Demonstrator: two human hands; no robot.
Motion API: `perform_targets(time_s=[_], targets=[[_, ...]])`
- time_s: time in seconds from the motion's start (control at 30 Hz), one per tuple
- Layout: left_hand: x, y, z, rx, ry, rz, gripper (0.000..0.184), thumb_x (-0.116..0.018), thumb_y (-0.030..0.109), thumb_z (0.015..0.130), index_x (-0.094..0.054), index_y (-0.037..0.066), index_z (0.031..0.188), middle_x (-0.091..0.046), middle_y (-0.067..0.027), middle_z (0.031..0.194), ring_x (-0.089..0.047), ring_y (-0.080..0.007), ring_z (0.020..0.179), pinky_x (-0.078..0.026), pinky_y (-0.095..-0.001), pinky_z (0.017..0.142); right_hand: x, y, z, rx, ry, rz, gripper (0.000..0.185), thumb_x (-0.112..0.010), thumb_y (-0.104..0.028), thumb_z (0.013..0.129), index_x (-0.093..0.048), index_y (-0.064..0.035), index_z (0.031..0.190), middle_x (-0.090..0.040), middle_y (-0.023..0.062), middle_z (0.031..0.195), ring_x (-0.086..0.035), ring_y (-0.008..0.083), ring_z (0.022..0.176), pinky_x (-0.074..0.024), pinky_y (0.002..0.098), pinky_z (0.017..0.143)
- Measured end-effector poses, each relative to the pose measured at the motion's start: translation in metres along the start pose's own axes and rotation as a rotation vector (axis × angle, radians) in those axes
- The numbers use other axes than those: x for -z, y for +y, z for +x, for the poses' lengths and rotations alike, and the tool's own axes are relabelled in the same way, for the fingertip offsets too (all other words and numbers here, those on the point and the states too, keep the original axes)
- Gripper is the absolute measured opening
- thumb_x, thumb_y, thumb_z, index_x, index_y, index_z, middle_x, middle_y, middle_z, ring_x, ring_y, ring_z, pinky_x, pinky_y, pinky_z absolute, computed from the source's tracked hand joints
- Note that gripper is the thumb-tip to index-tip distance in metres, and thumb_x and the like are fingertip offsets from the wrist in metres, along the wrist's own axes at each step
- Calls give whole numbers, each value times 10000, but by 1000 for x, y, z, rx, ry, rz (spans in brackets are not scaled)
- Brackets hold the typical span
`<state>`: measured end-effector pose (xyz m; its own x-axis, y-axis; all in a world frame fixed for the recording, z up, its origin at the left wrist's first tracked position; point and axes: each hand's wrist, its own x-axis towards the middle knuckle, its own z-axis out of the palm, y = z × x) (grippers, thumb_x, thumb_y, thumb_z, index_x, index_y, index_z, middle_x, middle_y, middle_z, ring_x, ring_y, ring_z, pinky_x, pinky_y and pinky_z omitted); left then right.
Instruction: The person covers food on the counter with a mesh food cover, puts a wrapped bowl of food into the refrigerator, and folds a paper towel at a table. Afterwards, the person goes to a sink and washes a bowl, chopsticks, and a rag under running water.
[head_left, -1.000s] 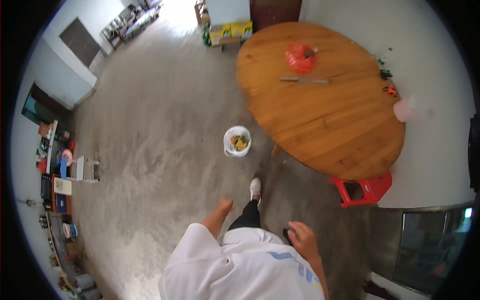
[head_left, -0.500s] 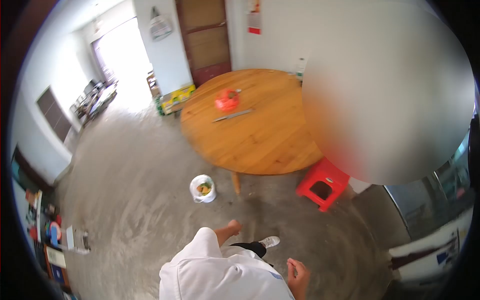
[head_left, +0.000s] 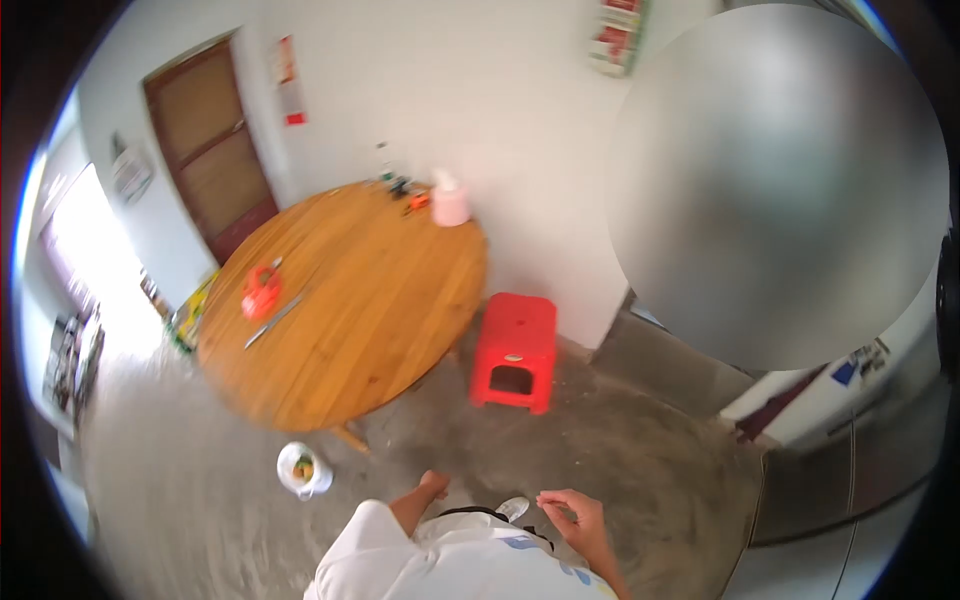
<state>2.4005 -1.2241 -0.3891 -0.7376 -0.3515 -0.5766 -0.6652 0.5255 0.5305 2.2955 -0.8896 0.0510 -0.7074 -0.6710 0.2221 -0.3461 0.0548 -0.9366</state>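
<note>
My left hand [head_left: 433,485] hangs low in front of my white shirt, its fingers curled in, with nothing showing in it. To the right, my right hand [head_left: 574,516] is held with loosely bent fingers apart from the thumb, and holds nothing. Neither hand touches an object. Nearest to my left hand is a white bucket [head_left: 318,482] on the floor, with green and orange scraps inside. Beyond the hands stands a round wooden table [head_left: 365,310]. On it lie a knife [head_left: 273,320] and a red plastic bag [head_left: 261,293] whose contents I cannot make out.
A red plastic stool [head_left: 517,338] stands right of the table, by the wall. At the table's far edge are a pink tissue holder [head_left: 450,205], a bottle [head_left: 385,165] and a small orange object [head_left: 417,203]. A brown door [head_left: 213,145] is behind. A blurred disc covers the upper right.
My view has swung right, so table, bucket and door sit further left. The stool and the table's far edge now show fully. My right hand has come up higher in view.
</note>
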Motion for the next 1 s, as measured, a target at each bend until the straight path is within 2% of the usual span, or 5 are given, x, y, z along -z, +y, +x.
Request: perform_targets(time_s=[0.2, 0.37, 0.43, 0.57, 1.0], targets=[[65, 151, -27, 676, -14, -474, 186, -542, 165, 776, -608, 32, 888, -640, -82, 852, -632, -183, 623, -502, -314, 550, 111, -36, 51, 129, 2, 467, 199, -644, -3, 725, -639, -43, 920, -535, 138, 1115, -521, 227, 1040, -425, 336, 857], [23, 135, 109, -389, -245, 702, 211, -586, 187, 724, -638, 91, 905, -645, -84, 874, -631, -238, 707, -500, -373, 604, 224, -130, 67, 549, 24, 860, 123, -632, -96, 745, -651, 11, 802, -427, 231, 1207, -330, 315, 1225, -307, 457, 970], [-8, 207, 155, -227, -411, 1041, 187, -608, 198, 698, -646, 123, 864, -638, -79, 816, -617, -259, 746, -483, -402, 615, 254, -135, 74, 714, 26, 783, 130, -589, -124, 792, -640, -7, 767, -377, 214, 1255, -356, 321, 1200, -310, 455, 959], [-30, 413, 112, 26, -350, -449, 131, -547, 184, 778, -571, 55, 788, -567, -72, 653, -563, -172, 586, -472, -306, 524, 300, -127, 70, 926, -83, 1029, 114, -595, -160, 796, -633, -57, 825, -280, 247, 1349, -229, 390, 1272, -231, 527, 981], [-193, 666, 117, 25, -418, -460, 129, -504, 135, 840, -565, 23, 852, -597, -85, 688, -604, -180, 592, -493, -292, 495, 527, -63, 24, 1179, -69, 1189, 456, -595, -328, 816, -532, -24, 1151, -133, 276, 1397, -89, 407, 1313, -144, 534, 1012]])
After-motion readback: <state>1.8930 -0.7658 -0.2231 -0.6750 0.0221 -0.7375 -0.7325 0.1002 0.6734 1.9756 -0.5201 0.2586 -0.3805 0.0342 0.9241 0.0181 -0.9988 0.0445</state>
